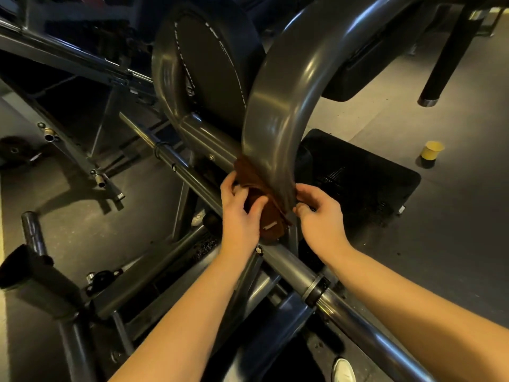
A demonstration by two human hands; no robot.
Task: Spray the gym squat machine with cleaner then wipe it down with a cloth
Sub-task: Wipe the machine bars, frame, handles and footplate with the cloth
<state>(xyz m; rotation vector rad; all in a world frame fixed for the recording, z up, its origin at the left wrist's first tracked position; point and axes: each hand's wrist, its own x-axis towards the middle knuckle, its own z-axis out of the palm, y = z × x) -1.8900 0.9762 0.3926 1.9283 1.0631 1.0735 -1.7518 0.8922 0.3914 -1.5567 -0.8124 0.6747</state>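
Fingers [256, 205] of left hand [239, 217], right hand [321, 217] pinch cloth [267, 215] round curved tube [275, 119] (white tag [270, 226] showing).

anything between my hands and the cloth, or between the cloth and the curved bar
Nothing visible. The left hand grips the brown cloth, which lies against the lower end of the curved bar. The right hand pinches at the bar's other edge; whether it holds cloth there is unclear.
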